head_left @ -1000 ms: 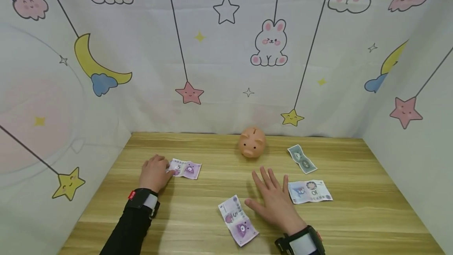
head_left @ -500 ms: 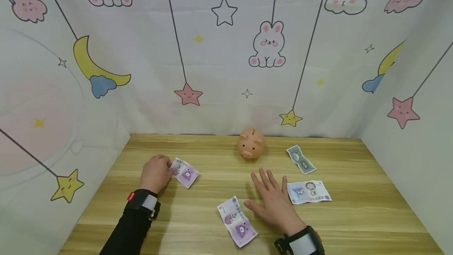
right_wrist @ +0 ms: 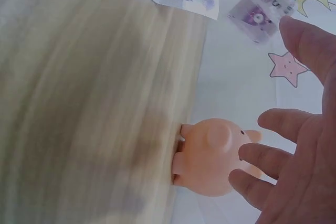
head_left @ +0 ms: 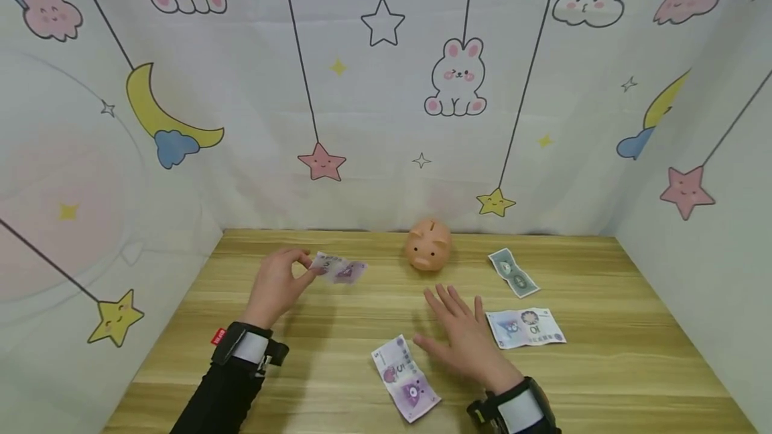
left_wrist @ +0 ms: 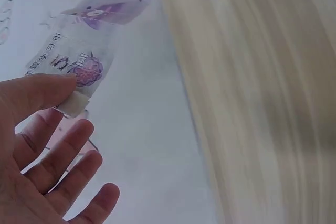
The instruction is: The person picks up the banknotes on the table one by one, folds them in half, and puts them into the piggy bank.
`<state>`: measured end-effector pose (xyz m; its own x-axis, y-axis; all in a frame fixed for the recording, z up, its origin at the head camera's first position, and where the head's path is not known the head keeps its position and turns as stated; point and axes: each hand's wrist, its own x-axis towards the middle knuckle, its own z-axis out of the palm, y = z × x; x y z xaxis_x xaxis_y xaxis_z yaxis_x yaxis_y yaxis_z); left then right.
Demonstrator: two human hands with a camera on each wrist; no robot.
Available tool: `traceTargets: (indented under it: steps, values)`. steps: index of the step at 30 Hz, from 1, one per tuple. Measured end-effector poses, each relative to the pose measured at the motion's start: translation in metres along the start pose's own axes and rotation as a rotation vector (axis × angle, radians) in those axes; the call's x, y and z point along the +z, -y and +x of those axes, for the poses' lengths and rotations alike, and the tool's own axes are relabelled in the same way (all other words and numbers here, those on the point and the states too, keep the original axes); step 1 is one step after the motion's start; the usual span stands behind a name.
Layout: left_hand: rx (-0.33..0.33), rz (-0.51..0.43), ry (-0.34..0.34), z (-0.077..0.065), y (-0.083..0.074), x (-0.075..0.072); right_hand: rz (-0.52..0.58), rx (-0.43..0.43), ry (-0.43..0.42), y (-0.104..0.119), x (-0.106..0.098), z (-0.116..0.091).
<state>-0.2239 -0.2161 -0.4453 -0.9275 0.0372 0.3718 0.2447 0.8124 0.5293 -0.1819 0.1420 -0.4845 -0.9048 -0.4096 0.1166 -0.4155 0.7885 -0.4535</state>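
My left hand (head_left: 279, 286) pinches one end of a purple play banknote marked 5 (head_left: 340, 269) between thumb and index finger. In the left wrist view the note (left_wrist: 86, 45) slants up from the thumb, its far end bent, while the other fingers spread loosely below. My right hand (head_left: 467, 340) hovers with spread fingers near the middle of the table, holding nothing. A second purple 5 note (head_left: 406, 379) lies creased just left of it, and a blue-white 10 note (head_left: 526, 328) lies right beside it. Behind the right hand stands an orange piggy bank (head_left: 428, 245) with a slot on top.
A small green banknote (head_left: 513, 273) lies at the back right of the wooden table (head_left: 338, 347). White cloth walls (head_left: 386, 119) printed with stars, rabbits and moons enclose the back and both sides.
My left hand has lifted the purple 5 note off the table and carried it right and away from me, toward the piggy bank. The right hand has barely shifted.
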Motion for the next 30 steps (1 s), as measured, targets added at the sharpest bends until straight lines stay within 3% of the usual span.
traceTargets:
  steps: [10, 16, 22, 30]
  values:
    - [-0.008, -0.262, -0.002, -0.002, -0.041, 0.008, 0.22, -0.083, -0.022, 0.002, -0.026, 0.021]
    - [-0.066, -0.392, 0.007, -0.007, -0.054, 0.022, 0.294, -0.141, -0.108, 0.006, -0.037, 0.037]
    - [-0.102, -0.463, 0.02, -0.012, -0.064, 0.035, 0.414, -0.189, -0.183, 0.007, -0.039, 0.052]
    - [-0.117, -0.502, 0.025, -0.01, -0.069, 0.047, 0.472, -0.113, -0.266, 0.007, -0.033, 0.055]
